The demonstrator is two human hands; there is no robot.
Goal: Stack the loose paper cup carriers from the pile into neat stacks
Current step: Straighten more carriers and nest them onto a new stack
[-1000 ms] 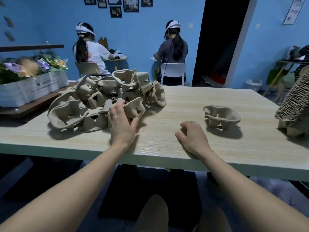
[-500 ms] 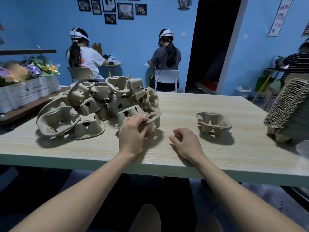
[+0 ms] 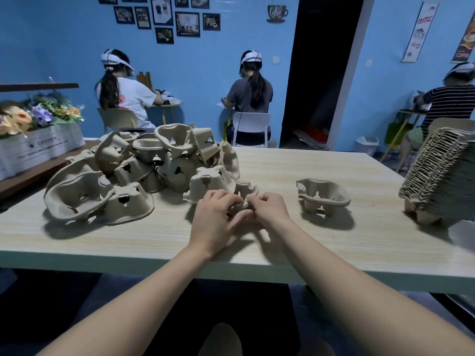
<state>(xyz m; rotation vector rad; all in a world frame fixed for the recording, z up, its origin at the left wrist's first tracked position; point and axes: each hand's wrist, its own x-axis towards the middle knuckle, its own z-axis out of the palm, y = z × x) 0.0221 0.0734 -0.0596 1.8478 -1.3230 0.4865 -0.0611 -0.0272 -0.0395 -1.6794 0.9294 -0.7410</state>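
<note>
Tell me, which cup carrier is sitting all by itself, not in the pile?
The upright carrier to the right of both hands. It stands alone, cups open upward, while the others lie jumbled in the pile on the left.

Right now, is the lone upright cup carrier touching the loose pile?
Apart. The head view shows bare table between the lone carrier and the pile; the right hand sits in that gap, short of the lone carrier.

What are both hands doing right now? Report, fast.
Left hand: gripping a carrier.
Right hand: pinching the same carrier.
</note>
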